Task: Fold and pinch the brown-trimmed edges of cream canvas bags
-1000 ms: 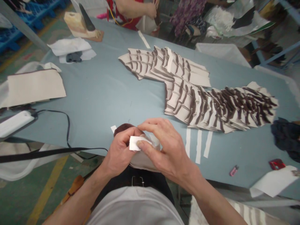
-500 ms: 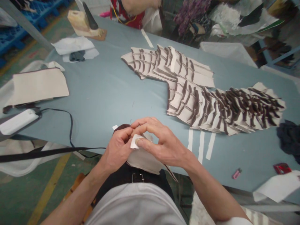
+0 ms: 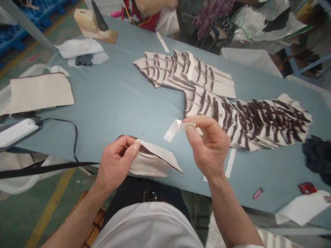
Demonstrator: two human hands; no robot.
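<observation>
Above the table [image 3: 108,103], right hand [image 3: 210,146] raised, pinching a white strip [image 3: 173,131]; left hand [image 3: 116,162] grips a beige panel [image 3: 152,162], edge partly hidden.

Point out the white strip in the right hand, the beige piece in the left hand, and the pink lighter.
White strip [image 3: 171,133]: head view, on its loose end.
Beige piece [image 3: 150,163]: head view, on its middle.
Pink lighter [image 3: 258,193]: head view, on its body.

Across the middle, there's the blue table [image 3: 111,96] with overlapping cream pieces [image 3: 207,81] fanned out in a long double run! Lower right, a pink lighter [image 3: 258,193] sits near a red case [image 3: 307,188], and up at upper left, a wooden block [image 3: 88,20].
</observation>
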